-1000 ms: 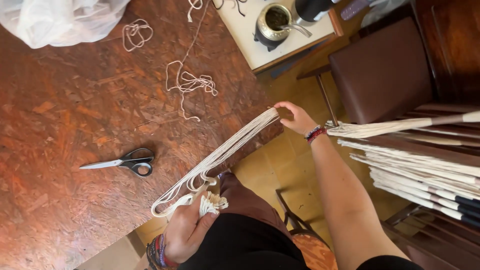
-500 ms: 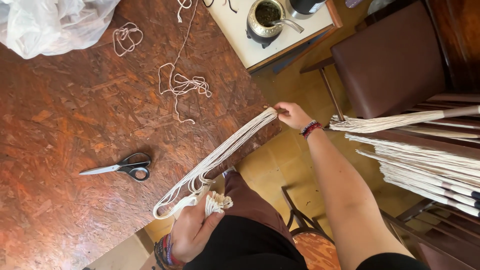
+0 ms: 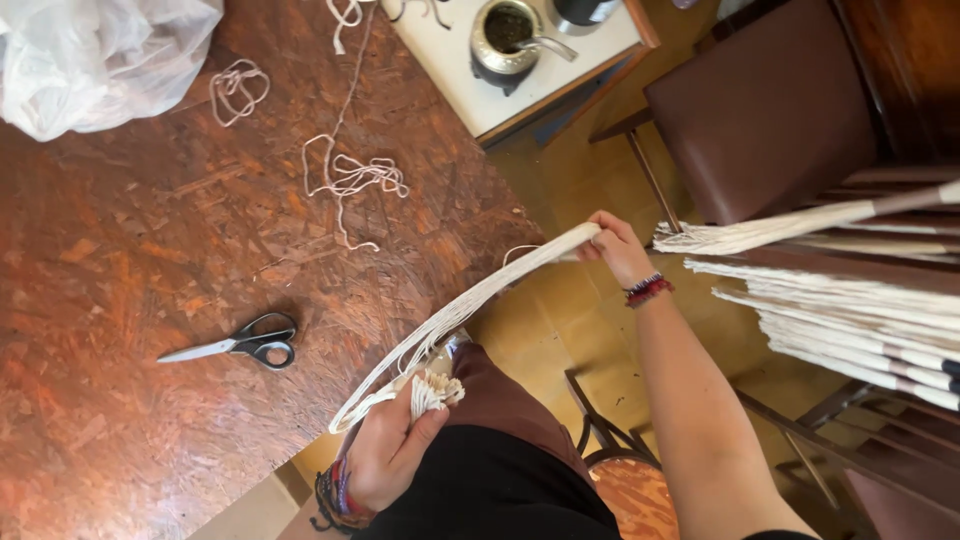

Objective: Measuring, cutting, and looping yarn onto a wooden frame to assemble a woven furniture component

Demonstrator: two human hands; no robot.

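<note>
A bundle of cream cords (image 3: 470, 305) stretches taut between my two hands, above the edge of the reddish chipboard table (image 3: 120, 260). My left hand (image 3: 385, 455), near my lap, grips the looped and cut ends of the bundle. My right hand (image 3: 615, 245), with bracelets on the wrist, pinches the far end of the bundle out over the tiled floor. More cream cord bunches (image 3: 840, 300) hang over a dark wooden rail at the right, just past my right hand.
Black-handled scissors (image 3: 240, 342) lie on the table left of the cords. Loose cord scraps (image 3: 350, 180) and a white plastic bag (image 3: 90, 55) sit farther back. A white tray (image 3: 470, 85) holds a metal cup with a straw (image 3: 505, 35). A brown chair (image 3: 760, 110) stands behind.
The hands keep the same hold on the stretched cords. The view has shifted slightly; my left hand sits a little lower and the bundle stays taut.
</note>
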